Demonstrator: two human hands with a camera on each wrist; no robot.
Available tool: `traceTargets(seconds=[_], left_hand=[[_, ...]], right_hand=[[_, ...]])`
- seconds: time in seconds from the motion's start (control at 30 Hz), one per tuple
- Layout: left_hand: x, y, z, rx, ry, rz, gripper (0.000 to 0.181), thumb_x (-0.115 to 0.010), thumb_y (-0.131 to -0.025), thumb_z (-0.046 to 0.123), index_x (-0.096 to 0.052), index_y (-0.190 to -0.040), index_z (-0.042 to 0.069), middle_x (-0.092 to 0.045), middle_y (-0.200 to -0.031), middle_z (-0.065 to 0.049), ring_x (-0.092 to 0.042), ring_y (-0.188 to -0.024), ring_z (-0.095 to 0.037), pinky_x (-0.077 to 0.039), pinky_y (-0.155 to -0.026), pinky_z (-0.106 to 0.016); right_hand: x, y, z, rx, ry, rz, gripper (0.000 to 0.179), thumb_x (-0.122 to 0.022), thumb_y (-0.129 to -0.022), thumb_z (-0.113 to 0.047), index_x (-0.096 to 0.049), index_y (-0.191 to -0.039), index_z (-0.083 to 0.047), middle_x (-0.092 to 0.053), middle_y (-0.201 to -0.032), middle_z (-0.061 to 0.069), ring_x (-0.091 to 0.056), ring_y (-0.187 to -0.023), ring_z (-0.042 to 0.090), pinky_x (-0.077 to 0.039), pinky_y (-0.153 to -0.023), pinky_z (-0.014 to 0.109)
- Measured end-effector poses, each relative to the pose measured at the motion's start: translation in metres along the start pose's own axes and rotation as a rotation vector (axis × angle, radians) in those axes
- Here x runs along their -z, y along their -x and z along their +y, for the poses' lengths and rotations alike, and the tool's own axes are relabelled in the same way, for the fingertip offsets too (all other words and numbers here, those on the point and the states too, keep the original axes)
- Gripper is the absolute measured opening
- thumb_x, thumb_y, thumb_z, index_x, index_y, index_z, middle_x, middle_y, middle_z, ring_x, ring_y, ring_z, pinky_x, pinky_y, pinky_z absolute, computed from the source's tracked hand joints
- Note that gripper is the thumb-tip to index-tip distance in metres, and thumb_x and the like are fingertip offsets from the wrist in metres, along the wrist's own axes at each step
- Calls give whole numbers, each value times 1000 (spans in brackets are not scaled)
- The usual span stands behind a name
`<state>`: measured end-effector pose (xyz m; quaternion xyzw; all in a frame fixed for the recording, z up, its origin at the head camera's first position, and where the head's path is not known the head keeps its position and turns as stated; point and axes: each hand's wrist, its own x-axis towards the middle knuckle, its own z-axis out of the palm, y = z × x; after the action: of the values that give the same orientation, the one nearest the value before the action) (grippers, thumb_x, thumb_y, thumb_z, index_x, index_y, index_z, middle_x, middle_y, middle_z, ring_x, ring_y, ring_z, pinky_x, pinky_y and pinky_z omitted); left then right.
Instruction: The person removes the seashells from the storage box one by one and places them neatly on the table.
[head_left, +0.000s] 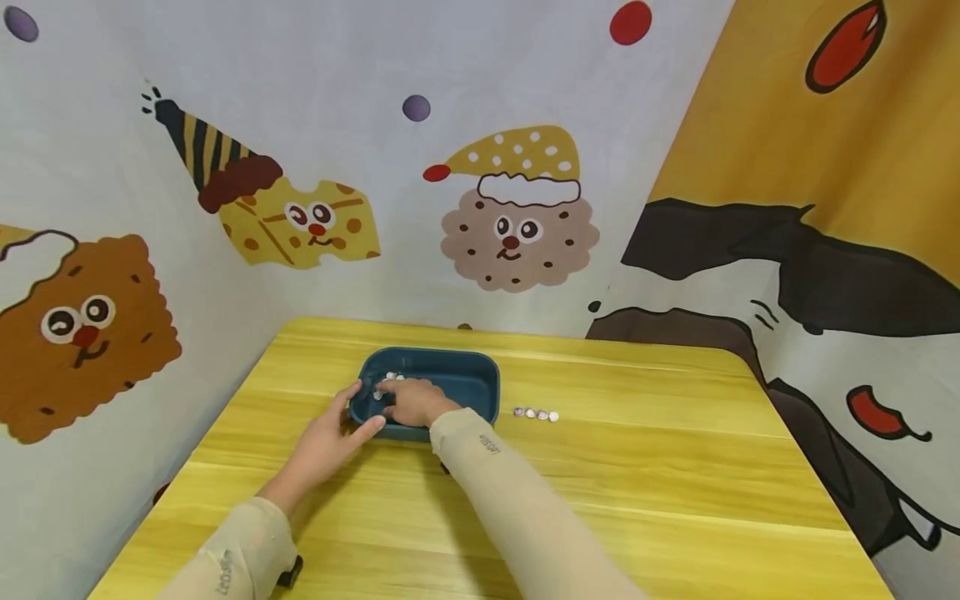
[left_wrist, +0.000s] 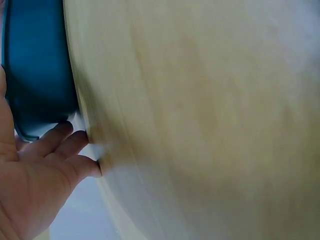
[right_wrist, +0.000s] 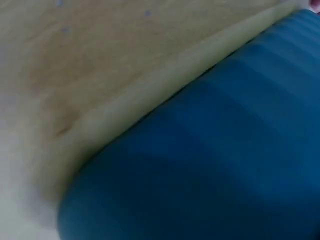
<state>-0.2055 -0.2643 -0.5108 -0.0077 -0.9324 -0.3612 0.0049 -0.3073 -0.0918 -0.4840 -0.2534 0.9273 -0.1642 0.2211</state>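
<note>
A dark blue rectangular bin (head_left: 472, 387) stands on the table. My left hand (head_left: 322, 446) rests at its near left corner, thumb by the front rim and fingers along the left side. In the left wrist view, the left fingers (left_wrist: 55, 140) reach against the bin's outer wall, spread and fairly straight. My right hand (head_left: 416, 402) is inside the bin, index finger stretched towards small whitish round pieces (head_left: 393, 377) at the left end, thumb apart below. The right wrist view shows the bin's wall (right_wrist: 200, 165), with the right hand out of sight.
Several small round white and purplish pieces (head_left: 542, 414) lie in a short row just right of the bin. The yellow wood-grain table (head_left: 660, 467) meets a cartoon-printed curtain (head_left: 405, 292) behind and at the left. A small dark object (head_left: 291, 573) shows by the left sleeve.
</note>
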Motion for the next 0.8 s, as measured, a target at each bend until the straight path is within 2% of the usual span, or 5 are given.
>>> traceTargets(seconds=[0.13, 0.23, 0.37, 0.5, 0.8], left_hand=[[-4, -1, 1, 2, 23, -8, 95, -58, -102, 68, -20, -172, 17, -55, -152, -35, -60, -139, -50, -51, -109, -66], [-4, -1, 0, 12, 36, -12, 95, -58, -102, 68, -19, -173, 18, -55, -153, -34, -58, -141, -49, -49, -112, -66], [-3, 1, -2, 26, 39, -16, 96, -58, -102, 68, -17, -173, 18, -51, -156, -34, -56, -143, -49, -48, -113, -66], [-2, 1, -2, 41, 30, -18, 98, -57, -101, 72, -16, -173, 20, -48, -159, -35, -53, -145, -50, -48, -113, -67], [0, -1, 0, 60, 17, -35, 102, -57, -99, 75, -15, -173, 20, -44, -162, -35, -51, -146, -52, -46, -114, -68]], right_hand=[[0, 3, -1, -11, 131, -15, 52, -54, -112, -45, -41, -162, -49, -42, -172, -3, -37, -161, 33, -39, -127, 53], [-2, 4, -1, 13, 201, 21, 48, -57, -110, -47, -50, -157, -49, -50, -166, -8, -46, -156, 25, -44, -124, 47], [-5, 3, 6, 110, 256, 161, 29, -68, -104, -43, -76, -132, -41, -75, -134, -19, -69, -128, 9, -58, -106, 33], [-5, 2, 21, 195, 299, 271, 13, -77, -100, -38, -86, -109, -36, -82, -108, -20, -75, -101, 4, -62, -88, 26], [5, 16, 38, 176, 246, 195, 22, -74, -103, -31, -81, -124, -28, -79, -125, -10, -74, -115, 10, -60, -97, 29]])
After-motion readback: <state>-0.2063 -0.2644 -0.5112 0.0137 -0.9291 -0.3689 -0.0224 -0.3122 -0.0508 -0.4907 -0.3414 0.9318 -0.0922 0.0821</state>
